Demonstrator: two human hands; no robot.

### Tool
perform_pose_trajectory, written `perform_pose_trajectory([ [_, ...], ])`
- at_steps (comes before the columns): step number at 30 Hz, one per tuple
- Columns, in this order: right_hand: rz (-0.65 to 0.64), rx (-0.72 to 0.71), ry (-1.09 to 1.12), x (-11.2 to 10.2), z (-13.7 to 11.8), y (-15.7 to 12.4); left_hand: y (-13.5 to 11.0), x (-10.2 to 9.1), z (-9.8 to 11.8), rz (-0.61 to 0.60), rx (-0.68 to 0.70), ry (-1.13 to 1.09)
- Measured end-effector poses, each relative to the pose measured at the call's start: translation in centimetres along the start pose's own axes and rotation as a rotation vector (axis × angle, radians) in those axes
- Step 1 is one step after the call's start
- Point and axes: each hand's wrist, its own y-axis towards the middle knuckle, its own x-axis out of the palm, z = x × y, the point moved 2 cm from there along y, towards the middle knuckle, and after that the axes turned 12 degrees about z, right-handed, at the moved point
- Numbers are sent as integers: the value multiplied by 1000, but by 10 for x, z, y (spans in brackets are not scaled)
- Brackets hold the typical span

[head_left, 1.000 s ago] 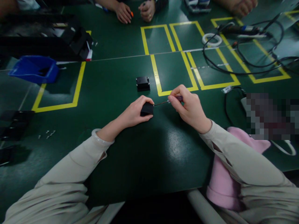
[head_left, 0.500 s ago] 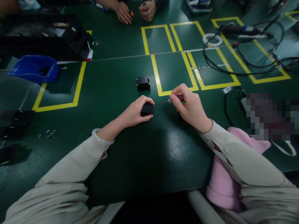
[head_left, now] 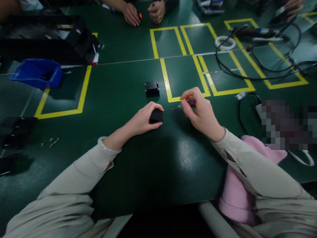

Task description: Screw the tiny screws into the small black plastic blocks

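Observation:
My left hand (head_left: 143,119) is wrapped round a small black block (head_left: 156,116) that rests on the green table (head_left: 138,172). My right hand (head_left: 200,112) pinches a thin screwdriver (head_left: 178,107) with a dark reddish handle. Its metal shaft lies nearly level and its tip meets the right side of the block. A second small black block (head_left: 151,88) sits alone a little farther back on the table.
Yellow tape rectangles (head_left: 183,62) mark the table. A blue bin (head_left: 37,72) and black trays (head_left: 44,43) stand at the far left, small screws (head_left: 51,142) lie at the left. Black cables (head_left: 257,62) and a white tape roll (head_left: 225,42) lie far right. Another person's hands (head_left: 143,12) work across the table.
My right hand's fingers have shifted slightly on the screwdriver handle. The left hand and block stay still. Another person's hand has come into view at the far right.

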Motion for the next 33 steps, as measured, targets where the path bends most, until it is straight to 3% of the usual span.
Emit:
perform_pose_trajectory([
  [33, -19, -45, -84, -1, 0, -1, 0, -1, 0, -3, -25, -5],
])
